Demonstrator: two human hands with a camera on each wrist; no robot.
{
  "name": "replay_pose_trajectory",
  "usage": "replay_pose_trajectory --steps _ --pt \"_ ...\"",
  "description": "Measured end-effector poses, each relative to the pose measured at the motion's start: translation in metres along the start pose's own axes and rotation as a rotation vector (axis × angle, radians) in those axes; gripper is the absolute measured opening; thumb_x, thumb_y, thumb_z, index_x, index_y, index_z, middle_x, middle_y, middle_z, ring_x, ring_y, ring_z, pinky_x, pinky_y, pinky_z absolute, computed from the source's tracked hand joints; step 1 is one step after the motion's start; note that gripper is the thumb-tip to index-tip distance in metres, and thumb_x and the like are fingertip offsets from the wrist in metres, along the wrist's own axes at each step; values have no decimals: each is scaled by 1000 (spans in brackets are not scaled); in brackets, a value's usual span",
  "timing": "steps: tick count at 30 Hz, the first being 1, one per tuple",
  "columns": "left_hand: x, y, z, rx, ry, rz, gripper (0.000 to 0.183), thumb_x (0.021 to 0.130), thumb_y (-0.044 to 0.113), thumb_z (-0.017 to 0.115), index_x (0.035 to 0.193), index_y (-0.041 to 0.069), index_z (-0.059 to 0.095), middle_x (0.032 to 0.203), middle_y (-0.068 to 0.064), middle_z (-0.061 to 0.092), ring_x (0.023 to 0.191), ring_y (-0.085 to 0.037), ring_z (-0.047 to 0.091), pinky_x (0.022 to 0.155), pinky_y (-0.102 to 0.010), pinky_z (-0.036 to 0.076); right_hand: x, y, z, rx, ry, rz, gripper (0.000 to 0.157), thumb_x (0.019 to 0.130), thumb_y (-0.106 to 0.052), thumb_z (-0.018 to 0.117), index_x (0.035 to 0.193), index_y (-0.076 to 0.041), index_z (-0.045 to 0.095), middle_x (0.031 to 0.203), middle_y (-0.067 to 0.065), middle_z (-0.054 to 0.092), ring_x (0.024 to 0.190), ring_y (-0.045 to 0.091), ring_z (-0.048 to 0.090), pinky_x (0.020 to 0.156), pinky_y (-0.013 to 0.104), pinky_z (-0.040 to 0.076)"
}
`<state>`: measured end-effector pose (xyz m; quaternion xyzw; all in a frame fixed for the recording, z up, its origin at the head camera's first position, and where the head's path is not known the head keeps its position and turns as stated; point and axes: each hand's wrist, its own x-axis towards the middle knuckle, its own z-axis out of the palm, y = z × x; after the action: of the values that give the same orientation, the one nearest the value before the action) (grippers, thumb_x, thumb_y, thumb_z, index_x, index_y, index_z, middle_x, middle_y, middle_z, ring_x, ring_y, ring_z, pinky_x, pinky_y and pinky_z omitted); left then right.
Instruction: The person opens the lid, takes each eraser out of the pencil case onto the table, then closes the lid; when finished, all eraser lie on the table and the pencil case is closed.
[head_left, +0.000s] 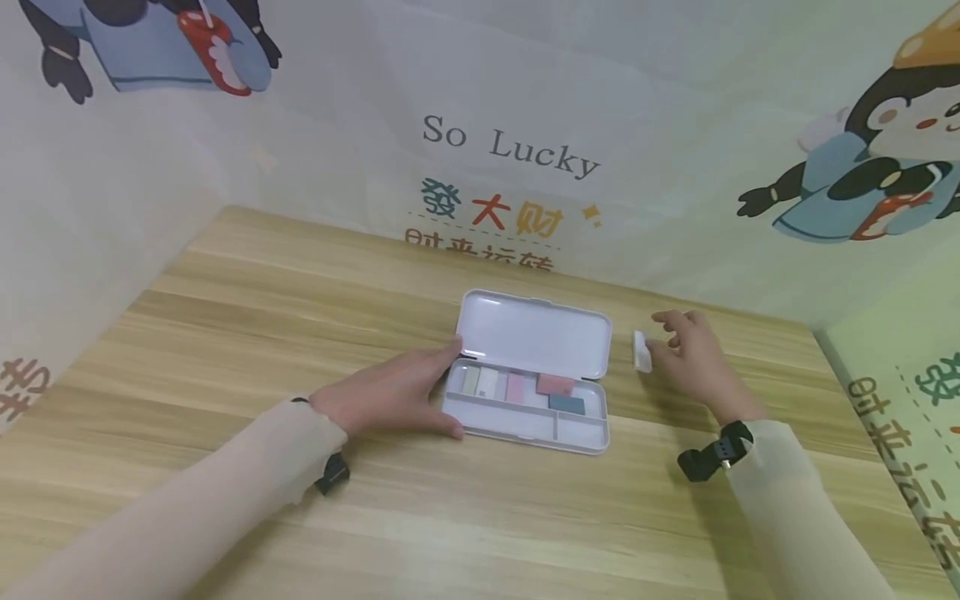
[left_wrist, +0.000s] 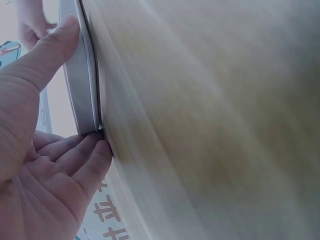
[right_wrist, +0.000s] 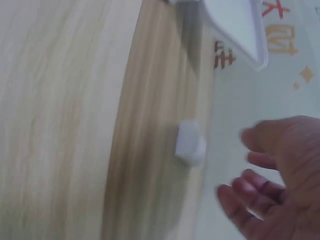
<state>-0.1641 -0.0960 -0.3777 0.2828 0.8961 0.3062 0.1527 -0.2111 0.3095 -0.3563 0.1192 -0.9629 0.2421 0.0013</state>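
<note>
Gripping a white case [head_left: 534,333] on the table [head_left: 450,517] by its left end, the left hand [head_left: 393,392] is spreading thumb from fingers; the right hand [head_left: 693,358], loosely curled and empty, is hovering beside a white block [head_left: 642,352].

Wood-grain tabletop [head_left: 420,525], pale backdrop [head_left: 660,100], "So Lucky" lettering [head_left: 516,150]; blue-clad cartoon figures [head_left: 855,183] either side
</note>
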Motion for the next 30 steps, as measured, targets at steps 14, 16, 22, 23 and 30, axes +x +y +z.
replay_pose_trajectory --steps 14,16,22,23,30 --pt "2 1 0 -13 -15 -21 123 80 42 91 167 1 15 168 -13 39 144 -22 51 125 -42 41 -10 -61 24 -70 4 -425 23 97 2 68 119 0 74 105 11 74 93 22 69 80 37 62" --pt "3 1 1 -14 -12 -17 123 80 42 91 167 1 15 168 -13 39 144 -22 51 125 -43 41 -13 -67 30 -106 -60 -450 27 97 0 69 123 -2 74 112 10 75 100 22 69 85 39 63" --pt "2 0 0 -9 -11 -22 124 80 44 91 167 1 14 169 -14 38 146 -23 49 126 -43 39 -17 -76 44 -180 -97 -538 29 96 -4 72 125 -3 74 115 10 75 107 24 71 93 40 62" --pt "2 0 0 -10 -12 -24 124 80 44 91 167 1 14 169 -14 38 146 -23 50 125 -43 40 -18 -77 46 -184 -98 -542 29 96 -4 72 125 -3 74 114 10 75 107 23 71 93 39 62" --pt "2 1 1 2 -15 -7 122 81 44 90 166 -1 15 168 -16 39 145 -24 51 124 -44 41 -23 -81 49 -221 -79 -540 25 96 -6 73 120 -6 76 110 7 74 101 19 70 87 37 62"
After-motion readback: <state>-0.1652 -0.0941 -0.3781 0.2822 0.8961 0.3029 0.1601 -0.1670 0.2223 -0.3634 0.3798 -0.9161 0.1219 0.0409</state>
